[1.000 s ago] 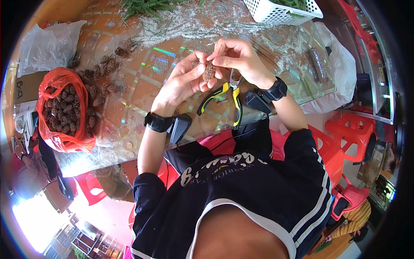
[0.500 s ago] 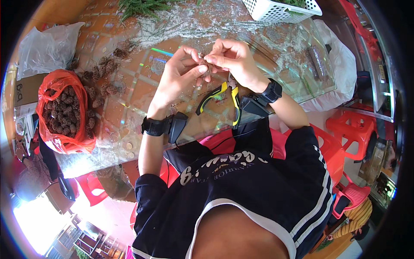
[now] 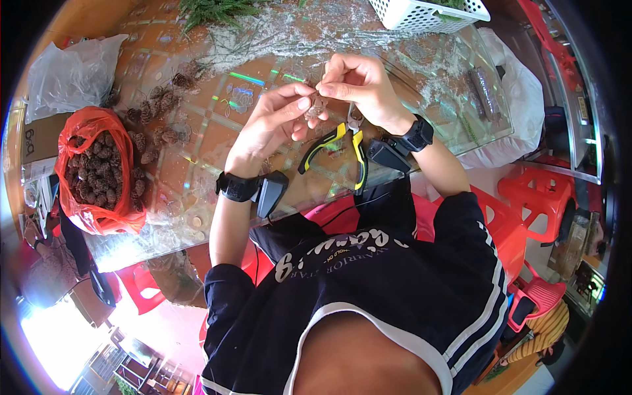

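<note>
Above the glass-topped table, my left hand (image 3: 275,117) has its thumb and fingers closed around a small brown pine cone (image 3: 316,109). My right hand (image 3: 364,89) is pinched at the top of that cone; whatever thin piece lies between those fingertips is too small to make out, perhaps a wire. Just below the hands, pliers (image 3: 360,158) with yellow-and-black handles lie on the table, their handles spread and their metal jaws pointing away from me. To the left stands a red plastic bag (image 3: 72,148) full of pine cones (image 3: 99,170), with several loose cones (image 3: 158,102) beside it.
Thin wires or stems and white powder (image 3: 263,46) cover the table's far part. Green sprigs (image 3: 214,12) and a white perforated basket (image 3: 421,18) sit at the far edge. A clear plastic bag (image 3: 76,72) lies far left. Red stools (image 3: 536,201) stand at the right.
My left hand has turned and lowered slightly, showing more of the pine cone. My right hand has shifted up a little at its top. The pliers' jaws are more exposed.
</note>
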`<state>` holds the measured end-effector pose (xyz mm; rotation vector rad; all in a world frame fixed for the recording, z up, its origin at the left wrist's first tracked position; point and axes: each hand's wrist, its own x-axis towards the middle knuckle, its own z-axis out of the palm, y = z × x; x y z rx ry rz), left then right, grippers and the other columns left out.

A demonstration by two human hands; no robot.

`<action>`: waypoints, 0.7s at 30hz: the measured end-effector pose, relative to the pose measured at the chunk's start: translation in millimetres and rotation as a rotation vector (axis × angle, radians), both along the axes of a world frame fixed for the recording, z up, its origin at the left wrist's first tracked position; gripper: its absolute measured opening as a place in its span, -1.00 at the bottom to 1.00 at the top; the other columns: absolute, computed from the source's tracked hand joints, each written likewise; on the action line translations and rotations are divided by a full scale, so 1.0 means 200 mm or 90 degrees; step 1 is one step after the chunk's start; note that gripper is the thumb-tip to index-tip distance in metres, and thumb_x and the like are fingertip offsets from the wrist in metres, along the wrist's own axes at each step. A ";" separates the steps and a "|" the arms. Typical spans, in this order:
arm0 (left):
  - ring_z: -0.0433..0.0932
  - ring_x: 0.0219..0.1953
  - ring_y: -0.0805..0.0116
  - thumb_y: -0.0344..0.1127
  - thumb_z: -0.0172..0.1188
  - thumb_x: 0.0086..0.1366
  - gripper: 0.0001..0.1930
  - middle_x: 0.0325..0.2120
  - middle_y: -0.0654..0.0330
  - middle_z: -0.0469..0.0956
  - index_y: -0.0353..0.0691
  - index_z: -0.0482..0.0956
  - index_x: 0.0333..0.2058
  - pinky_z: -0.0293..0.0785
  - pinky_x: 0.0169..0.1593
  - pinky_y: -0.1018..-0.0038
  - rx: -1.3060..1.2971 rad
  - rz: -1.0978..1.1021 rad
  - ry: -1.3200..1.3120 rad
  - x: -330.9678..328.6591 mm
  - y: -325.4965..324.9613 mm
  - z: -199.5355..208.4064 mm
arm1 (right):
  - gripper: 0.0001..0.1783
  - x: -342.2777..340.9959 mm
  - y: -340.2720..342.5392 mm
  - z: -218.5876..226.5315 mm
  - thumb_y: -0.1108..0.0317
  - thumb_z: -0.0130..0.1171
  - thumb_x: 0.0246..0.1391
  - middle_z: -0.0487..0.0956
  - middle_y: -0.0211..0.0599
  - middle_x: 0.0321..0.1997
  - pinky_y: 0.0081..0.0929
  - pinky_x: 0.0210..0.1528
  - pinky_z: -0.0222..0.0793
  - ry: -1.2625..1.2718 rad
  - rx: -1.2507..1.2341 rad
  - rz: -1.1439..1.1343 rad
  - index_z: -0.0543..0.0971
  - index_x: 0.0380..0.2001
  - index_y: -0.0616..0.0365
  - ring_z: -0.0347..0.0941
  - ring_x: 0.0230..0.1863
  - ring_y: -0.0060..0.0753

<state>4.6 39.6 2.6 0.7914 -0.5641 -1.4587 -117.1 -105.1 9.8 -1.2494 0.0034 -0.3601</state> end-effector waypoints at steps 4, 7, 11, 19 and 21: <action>0.40 -0.56 0.51 -0.44 0.14 0.12 -0.83 -0.50 0.18 0.46 -0.29 0.37 -0.32 0.29 -0.58 0.67 -0.044 0.098 -0.239 -0.01 -0.01 0.01 | -0.89 0.01 0.03 -0.01 0.55 0.15 -0.08 0.42 -0.45 -0.51 -0.73 -0.40 0.20 0.025 -0.006 -0.043 0.41 -0.56 0.21 0.31 -0.46 -0.69; 0.39 -0.59 0.55 -0.54 0.18 0.05 -0.81 -0.53 0.25 0.43 -0.31 0.37 -0.35 0.33 -0.57 0.65 -0.041 0.352 -0.773 -0.10 -0.03 0.08 | -0.91 0.02 0.07 -0.03 0.56 0.15 -0.10 0.44 -0.46 -0.52 -0.76 -0.43 0.16 0.013 0.023 -0.152 0.43 -0.55 0.21 0.27 -0.49 -0.74; 0.42 -0.55 0.58 -0.46 0.17 0.09 -0.84 -0.48 0.25 0.46 -0.33 0.40 -0.36 0.36 -0.56 0.66 -0.040 0.434 -0.909 -0.12 -0.02 0.09 | -0.94 0.04 0.11 -0.03 0.57 0.13 -0.09 0.45 -0.46 -0.51 -0.77 -0.43 0.16 0.048 -0.013 -0.239 0.45 -0.52 0.23 0.28 -0.49 -0.76; 0.46 -0.46 0.56 -0.38 0.15 0.13 -0.78 -0.38 0.18 0.51 -0.39 0.43 -0.29 0.39 -0.55 0.63 0.064 0.145 -0.166 -0.05 -0.01 0.04 | -0.96 0.03 0.07 0.00 0.58 0.11 -0.07 0.45 -0.47 -0.50 -0.76 -0.46 0.14 -0.023 -0.008 -0.123 0.46 -0.49 0.25 0.25 -0.53 -0.76; 0.46 -0.47 0.55 -0.39 0.16 0.13 -0.79 -0.39 0.19 0.51 -0.38 0.44 -0.29 0.40 -0.54 0.62 0.068 0.212 -0.291 -0.09 -0.03 0.05 | -0.96 0.03 0.07 -0.01 0.57 0.11 -0.06 0.44 -0.48 -0.51 -0.76 -0.47 0.13 -0.030 -0.022 -0.163 0.46 -0.49 0.25 0.24 -0.54 -0.76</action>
